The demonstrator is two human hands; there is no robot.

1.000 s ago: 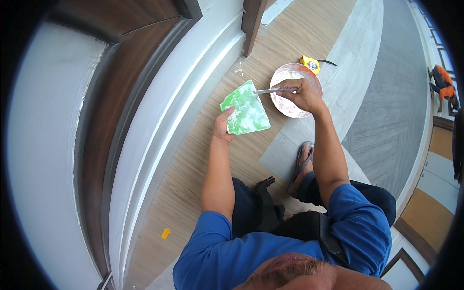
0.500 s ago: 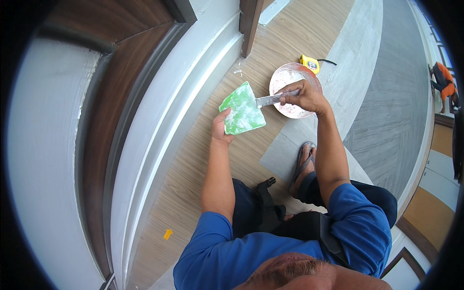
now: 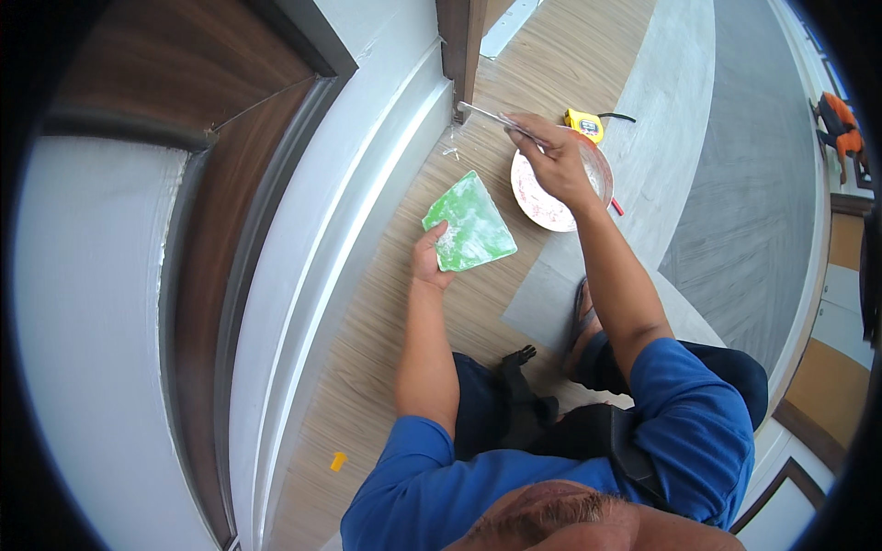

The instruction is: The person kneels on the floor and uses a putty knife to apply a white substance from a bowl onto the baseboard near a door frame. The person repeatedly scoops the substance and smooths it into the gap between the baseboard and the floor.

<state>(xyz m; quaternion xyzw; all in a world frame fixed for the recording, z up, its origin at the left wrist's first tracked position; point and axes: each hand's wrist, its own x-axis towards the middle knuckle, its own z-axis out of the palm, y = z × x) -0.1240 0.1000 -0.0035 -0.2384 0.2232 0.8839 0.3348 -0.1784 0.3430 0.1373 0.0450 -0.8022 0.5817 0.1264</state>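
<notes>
In my left hand (image 3: 430, 256) is a flat green plastic board (image 3: 470, 223) smeared with white paste, my thumb lying on its face. My right hand (image 3: 557, 162) grips a putty knife (image 3: 501, 119), seen nearly edge-on, its tip by the foot of the brown wooden door frame (image 3: 457, 55). Below that hand stands a round bowl (image 3: 533, 195) streaked with white paste and reddish marks, partly hidden by my hand and wrist. The knife is apart from the board.
A yellow tape measure (image 3: 584, 124) lies just beyond the bowl, and a small red object (image 3: 617, 207) sticks out beside it. White moulding (image 3: 312, 239) runs along the left wall. An orange arrow marker (image 3: 338, 461) is on the wood-look floor. Far right, a person in orange (image 3: 841, 124) bends down.
My right hand has lifted the putty knife off the green board and carried it up and left toward the door frame. The board stays in my left hand, shifted slightly.
</notes>
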